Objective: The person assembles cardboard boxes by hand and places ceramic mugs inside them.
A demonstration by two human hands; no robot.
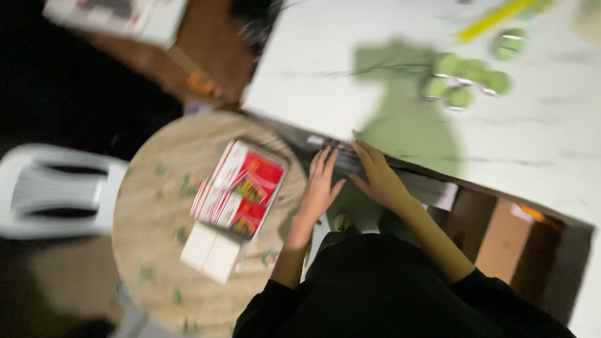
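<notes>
Both hands laid at the white table's edge

Left hand (319, 188) and right hand (379, 178) are spread flat, fingers released, on the table (325, 75) edge; red-and-white boxes (241, 191) are stacked at nine o'clock.

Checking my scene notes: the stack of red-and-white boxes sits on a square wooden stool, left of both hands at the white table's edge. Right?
Not quite. The head view shows the stool is round, not square. The rest holds: the red-and-white boxes lie on it, left of the left hand and right hand at the white table edge.
</notes>
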